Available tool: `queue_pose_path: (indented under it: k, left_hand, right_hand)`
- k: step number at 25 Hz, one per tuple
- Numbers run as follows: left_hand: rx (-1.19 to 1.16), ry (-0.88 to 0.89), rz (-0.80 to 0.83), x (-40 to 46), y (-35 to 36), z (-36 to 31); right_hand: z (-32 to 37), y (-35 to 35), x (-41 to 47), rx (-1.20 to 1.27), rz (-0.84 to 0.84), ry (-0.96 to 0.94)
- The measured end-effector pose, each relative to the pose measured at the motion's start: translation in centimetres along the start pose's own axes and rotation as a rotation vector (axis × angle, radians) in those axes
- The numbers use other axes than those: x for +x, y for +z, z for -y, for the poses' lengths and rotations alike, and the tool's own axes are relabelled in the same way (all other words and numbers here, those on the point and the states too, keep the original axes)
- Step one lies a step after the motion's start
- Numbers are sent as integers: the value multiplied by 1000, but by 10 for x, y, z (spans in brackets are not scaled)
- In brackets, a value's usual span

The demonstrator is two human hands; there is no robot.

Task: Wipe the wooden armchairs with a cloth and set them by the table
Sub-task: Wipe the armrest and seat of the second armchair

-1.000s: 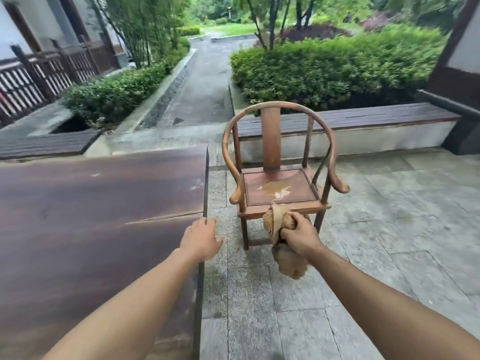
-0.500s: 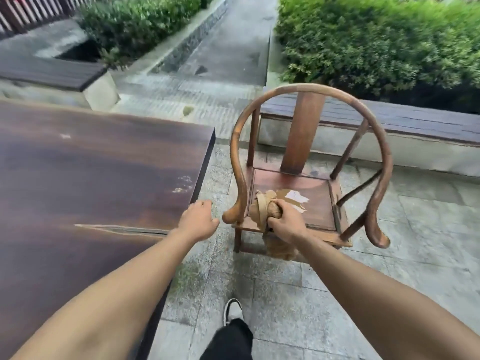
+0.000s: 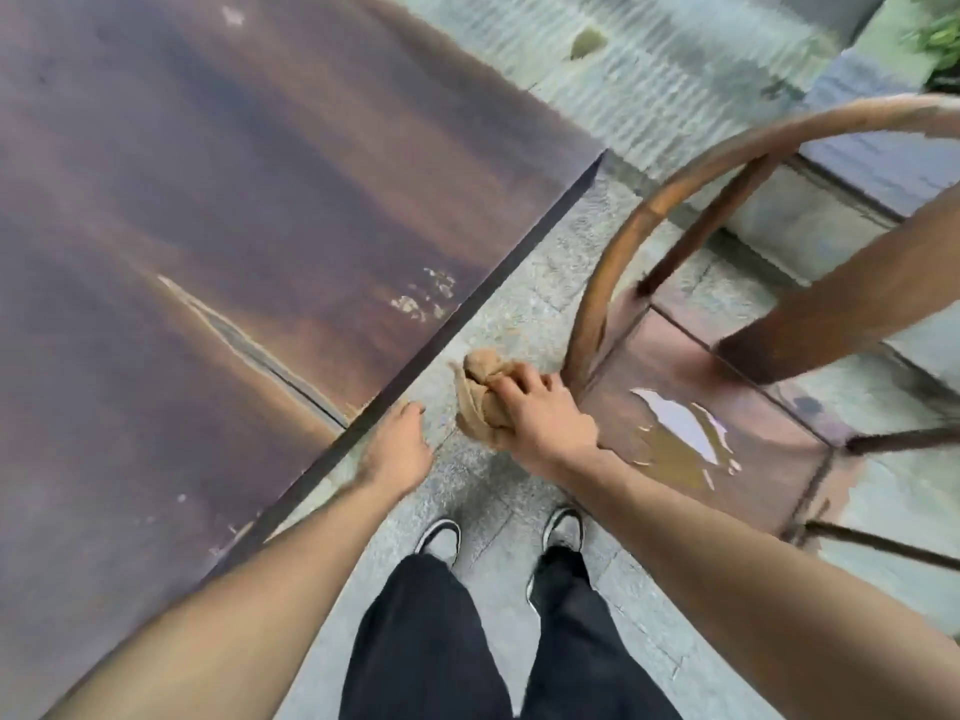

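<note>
A wooden armchair (image 3: 737, 366) with a curved top rail stands on my right, close to the corner of the dark wooden table (image 3: 208, 241). Its seat has a patch of flaking finish or water. My right hand (image 3: 545, 423) is shut on a bunched tan cloth (image 3: 480, 402) at the near left corner of the chair, by the end of its armrest. My left hand (image 3: 397, 449) hangs beside the table's edge with the fingers loosely curled and nothing in it.
My legs in black trousers and two dark shoes (image 3: 441, 537) stand on the grey stone paving (image 3: 519, 283) in the narrow gap between table and chair. A low stone bench (image 3: 883, 163) runs behind the chair at the upper right.
The view has tilted steeply down and closed in on the chair. My right hand with the cloth now sits at the chair's near left corner, and the chair is nearer the table corner.
</note>
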State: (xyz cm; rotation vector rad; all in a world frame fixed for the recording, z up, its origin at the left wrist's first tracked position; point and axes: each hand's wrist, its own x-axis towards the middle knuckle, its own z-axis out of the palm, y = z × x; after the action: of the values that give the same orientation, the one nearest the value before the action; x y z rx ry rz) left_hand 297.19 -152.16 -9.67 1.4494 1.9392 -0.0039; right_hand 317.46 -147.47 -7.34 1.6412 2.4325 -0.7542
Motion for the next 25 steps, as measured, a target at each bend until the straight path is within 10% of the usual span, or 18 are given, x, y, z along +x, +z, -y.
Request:
queue_pose_path:
  k: [7, 14, 25]
  left_hand:
    - [-229, -166, -63, 12, 94, 14]
    - [-403, -169, -209, 0, 99, -21]
    - [146, 163, -120, 47, 129, -126]
  right_hand:
    - [-25, 89, 17, -551, 129, -466]
    - [-83, 26, 31, -527, 79, -634]
    - [-173, -121, 153, -449, -526, -268]
